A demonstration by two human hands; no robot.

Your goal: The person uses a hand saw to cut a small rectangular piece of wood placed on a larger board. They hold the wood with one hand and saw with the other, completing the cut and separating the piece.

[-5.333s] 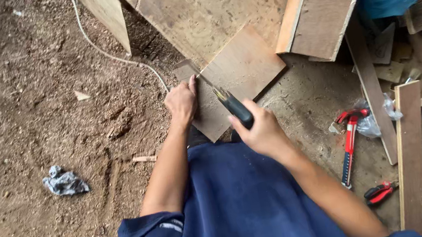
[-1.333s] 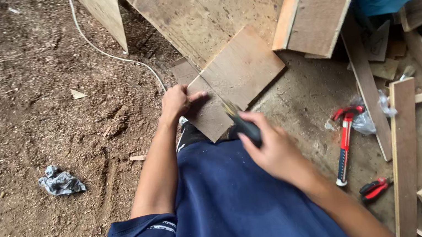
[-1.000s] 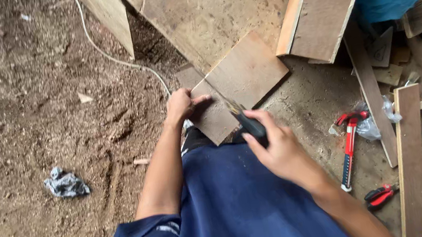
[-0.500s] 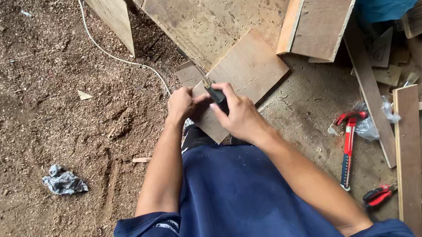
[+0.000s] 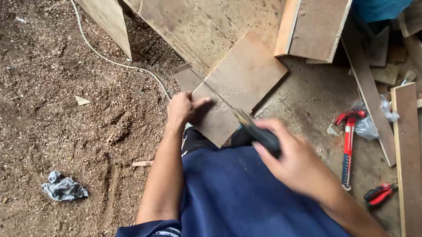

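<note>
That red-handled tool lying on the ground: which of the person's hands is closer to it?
Right. The right hand holds a saw just beside the red-handled tool; the left hand presses the board, farther off.

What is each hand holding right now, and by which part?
Right hand grips a hand saw by its dark handle. Left hand presses its fingers on the small board near its left edge.

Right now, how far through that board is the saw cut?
Done: the cut looks started at the near left edge of the square wooden board, but how deep is unclear. In hand: the left hand presses the board's edge down while the right hand grips the black handle of a small handsaw, blade laid on the board. Left: the board is in one piece, most of its width uncut.
</note>
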